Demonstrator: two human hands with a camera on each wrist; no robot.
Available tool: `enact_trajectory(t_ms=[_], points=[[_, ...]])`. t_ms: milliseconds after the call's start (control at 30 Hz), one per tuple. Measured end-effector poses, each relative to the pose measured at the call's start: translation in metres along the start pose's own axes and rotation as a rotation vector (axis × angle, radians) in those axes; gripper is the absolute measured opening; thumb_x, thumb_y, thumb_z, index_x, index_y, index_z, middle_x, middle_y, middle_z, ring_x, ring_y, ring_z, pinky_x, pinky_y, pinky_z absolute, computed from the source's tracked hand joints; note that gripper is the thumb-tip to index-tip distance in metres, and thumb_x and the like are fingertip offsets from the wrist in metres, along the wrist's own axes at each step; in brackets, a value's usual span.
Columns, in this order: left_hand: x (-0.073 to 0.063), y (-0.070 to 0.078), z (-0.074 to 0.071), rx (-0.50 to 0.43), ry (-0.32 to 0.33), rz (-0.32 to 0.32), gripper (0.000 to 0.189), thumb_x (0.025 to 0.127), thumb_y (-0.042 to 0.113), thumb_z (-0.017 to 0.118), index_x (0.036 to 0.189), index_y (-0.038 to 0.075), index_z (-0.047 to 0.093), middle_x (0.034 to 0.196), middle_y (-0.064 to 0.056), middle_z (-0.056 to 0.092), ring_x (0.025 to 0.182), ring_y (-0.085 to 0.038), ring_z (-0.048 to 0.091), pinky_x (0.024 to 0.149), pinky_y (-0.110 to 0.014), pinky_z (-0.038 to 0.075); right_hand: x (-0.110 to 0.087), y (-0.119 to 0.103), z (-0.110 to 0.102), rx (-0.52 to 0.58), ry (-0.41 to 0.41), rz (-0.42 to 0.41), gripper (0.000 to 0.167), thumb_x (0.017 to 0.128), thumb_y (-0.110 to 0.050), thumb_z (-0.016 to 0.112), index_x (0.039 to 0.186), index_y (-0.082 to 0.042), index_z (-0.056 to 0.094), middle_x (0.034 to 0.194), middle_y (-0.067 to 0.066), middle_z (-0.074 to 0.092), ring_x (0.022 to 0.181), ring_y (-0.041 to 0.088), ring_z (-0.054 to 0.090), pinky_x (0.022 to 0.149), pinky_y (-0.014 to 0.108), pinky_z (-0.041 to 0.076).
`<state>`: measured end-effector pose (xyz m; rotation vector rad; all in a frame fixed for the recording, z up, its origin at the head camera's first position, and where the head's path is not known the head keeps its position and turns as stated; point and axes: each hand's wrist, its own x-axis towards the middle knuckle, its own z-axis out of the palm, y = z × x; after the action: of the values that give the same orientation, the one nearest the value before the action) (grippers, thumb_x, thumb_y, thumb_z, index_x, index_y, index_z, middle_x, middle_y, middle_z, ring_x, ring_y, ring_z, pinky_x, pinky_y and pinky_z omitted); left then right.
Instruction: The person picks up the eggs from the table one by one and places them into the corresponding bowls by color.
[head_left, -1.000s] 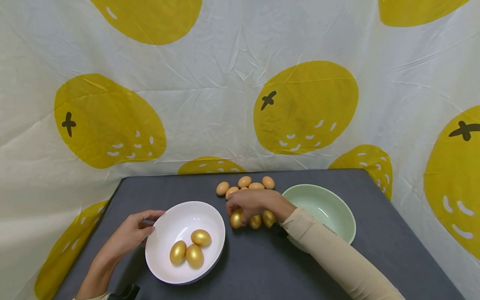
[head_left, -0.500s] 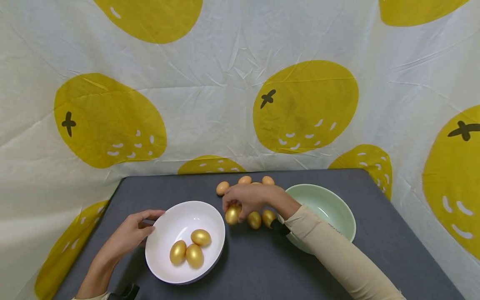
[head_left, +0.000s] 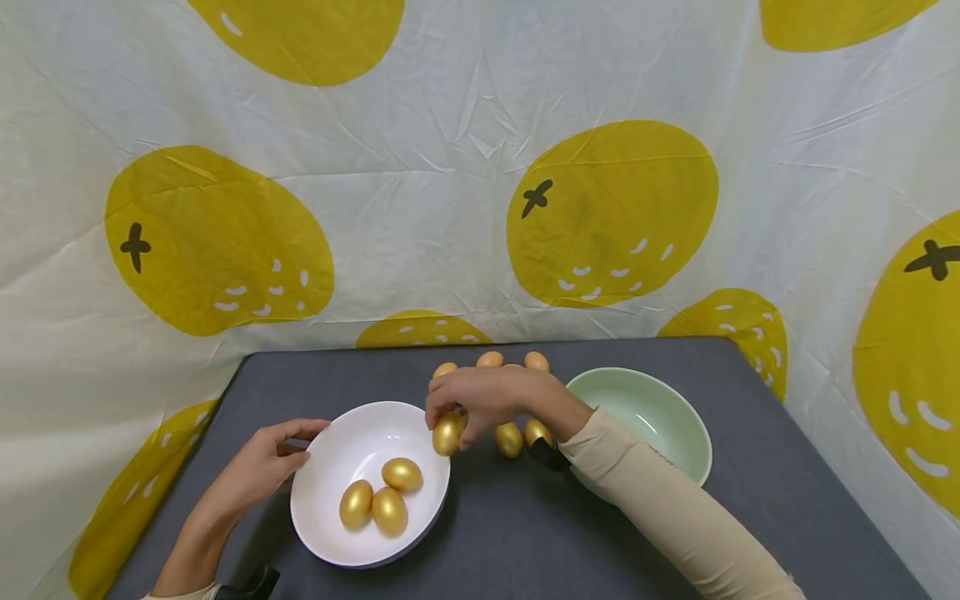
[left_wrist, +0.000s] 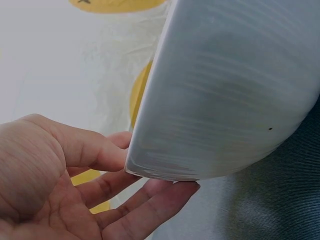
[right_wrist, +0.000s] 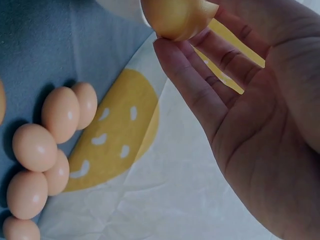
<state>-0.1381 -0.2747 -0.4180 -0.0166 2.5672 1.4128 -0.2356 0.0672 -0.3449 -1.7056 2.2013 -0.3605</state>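
My right hand (head_left: 483,393) pinches a golden egg (head_left: 447,436) at the right rim of the white bowl (head_left: 333,454). In the right wrist view the fingertips meet the underside of this golden egg (right_wrist: 175,17). My left hand (head_left: 262,467) holds the bowl's left rim; in the left wrist view the thumb lies at the edge and the fingertips touch the outer wall (left_wrist: 220,110). Inside the bowl lie three golden eggs (head_left: 390,512). Two more golden eggs (head_left: 508,440) rest on the table, right of the held one and partly under the right forearm.
Several brown eggs (right_wrist: 35,147) lie in a cluster behind the right hand, partly hidden by it in the head view. A pale green bowl (head_left: 637,408) stands on the right of the dark table (head_left: 495,533), partly covered by the sleeve. A patterned cloth (head_left: 420,233) hangs behind.
The right hand has picked up a golden egg from the front row and carried it left to the white bowl's rim. My left hand and the bowl have stayed put.
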Motion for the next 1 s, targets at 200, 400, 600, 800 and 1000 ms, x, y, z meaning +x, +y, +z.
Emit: enact_trajectory(t_ms=[200,400,600,800,1000], points=[[0.001,-0.001,-0.001,0.008,0.002,-0.002,0.047,0.094,-0.001,0.06,0.141,0.002,0.057,0.131,-0.022,0.06,0.092,-0.027,0.069,0.067,-0.044,0.062,0.008,-0.006,0.002,0.061,-0.002,-0.041,0.037,0.079,-0.01,0.086,0.113,-0.011,0.069,0.11,0.001,0.061,0.102,0.011,0.06,0.096,0.026,0.051],[0.001,-0.002,-0.002,-0.006,-0.011,0.016,0.047,0.094,-0.003,0.059,0.141,0.001,0.057,0.13,-0.023,0.06,0.092,-0.028,0.069,0.066,-0.044,0.062,0.02,-0.011,0.009,0.042,-0.021,-0.069,0.037,0.08,-0.011,0.086,0.114,-0.012,0.069,0.11,-0.001,0.06,0.101,0.008,0.058,0.094,0.021,0.049],[0.001,-0.003,-0.002,-0.016,-0.017,0.042,0.046,0.094,-0.003,0.058,0.14,0.001,0.057,0.128,-0.023,0.061,0.093,-0.028,0.069,0.065,-0.044,0.062,0.03,-0.015,0.017,0.021,-0.054,-0.073,0.04,0.081,-0.013,0.086,0.117,-0.013,0.069,0.11,-0.002,0.06,0.099,0.006,0.057,0.091,0.02,0.051],[0.0,-0.001,-0.001,-0.009,-0.011,0.03,0.047,0.094,-0.003,0.059,0.14,0.001,0.057,0.128,-0.023,0.061,0.094,-0.028,0.069,0.066,-0.044,0.062,0.038,-0.016,0.023,0.0,-0.084,-0.071,0.039,0.082,-0.015,0.086,0.117,-0.014,0.07,0.109,-0.005,0.059,0.098,0.004,0.056,0.087,0.012,0.046],[-0.001,0.0,-0.001,-0.01,-0.013,0.018,0.047,0.094,-0.003,0.059,0.141,0.001,0.057,0.129,-0.023,0.061,0.094,-0.028,0.069,0.066,-0.044,0.062,0.044,-0.022,0.029,-0.008,-0.117,-0.058,0.039,0.081,-0.014,0.087,0.117,-0.014,0.07,0.109,-0.003,0.06,0.098,0.005,0.056,0.085,0.01,0.044]])
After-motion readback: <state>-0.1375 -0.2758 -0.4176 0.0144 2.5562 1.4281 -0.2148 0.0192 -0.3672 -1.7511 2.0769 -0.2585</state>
